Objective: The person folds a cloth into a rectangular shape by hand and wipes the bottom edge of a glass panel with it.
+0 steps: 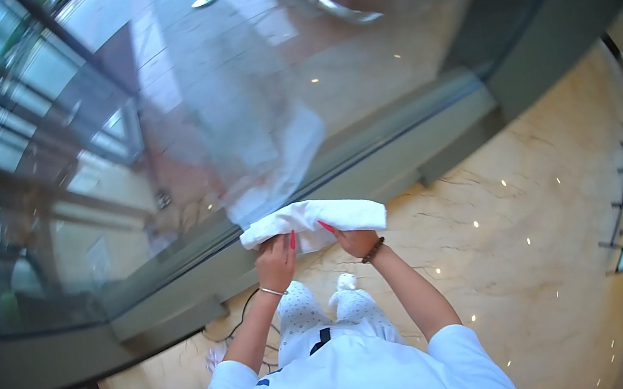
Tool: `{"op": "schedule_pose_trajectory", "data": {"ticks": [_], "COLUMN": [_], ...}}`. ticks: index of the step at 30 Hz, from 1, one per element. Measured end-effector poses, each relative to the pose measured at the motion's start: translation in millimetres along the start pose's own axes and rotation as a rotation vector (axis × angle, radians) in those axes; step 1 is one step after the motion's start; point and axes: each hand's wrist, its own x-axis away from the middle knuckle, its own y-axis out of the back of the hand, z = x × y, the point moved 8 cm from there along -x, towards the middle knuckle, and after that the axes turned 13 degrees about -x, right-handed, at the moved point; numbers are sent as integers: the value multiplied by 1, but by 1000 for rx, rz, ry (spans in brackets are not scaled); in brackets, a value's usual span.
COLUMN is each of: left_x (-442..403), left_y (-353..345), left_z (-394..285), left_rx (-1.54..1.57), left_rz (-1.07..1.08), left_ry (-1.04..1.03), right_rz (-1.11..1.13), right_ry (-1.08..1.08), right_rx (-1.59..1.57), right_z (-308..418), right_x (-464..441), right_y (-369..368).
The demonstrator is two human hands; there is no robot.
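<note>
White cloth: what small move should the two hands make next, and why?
Perhaps raise the white cloth to the glass pane: the left hand and right hand both hold it, spread between them, in front of that pane.

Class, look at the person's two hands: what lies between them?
In the head view, the white cloth spans the stretch between the left hand and right hand, which both hold it.

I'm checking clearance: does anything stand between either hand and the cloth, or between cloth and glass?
Nothing visible: left hand and right hand hold the cloth directly, and nothing shows between it and the glass. Whether cloth and glass touch is unclear.
</note>
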Motion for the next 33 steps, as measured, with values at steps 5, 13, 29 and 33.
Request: {"op": "schedule_pose_trajectory", "data": {"ticks": [5, 13, 29, 33], "left_x": [-42, -109, -165, -177], "left_y": [-21, -44, -137, -144], "left_z": [-25, -73, -217, -246], "left_rx": [81, 49, 58, 20], "left_rz": [100, 198, 335, 298], "left_ry": [-104, -230, -388, -377], "right_rz": [-157, -246, -487, -514], "right_ry": [-39, -152, -452, -403], "right_rx": [104, 107, -243, -244], "right_z": [-18, -41, -184, -199], "right_x": [4, -14, -23, -30], "right_y": [40, 101, 268, 289]}}
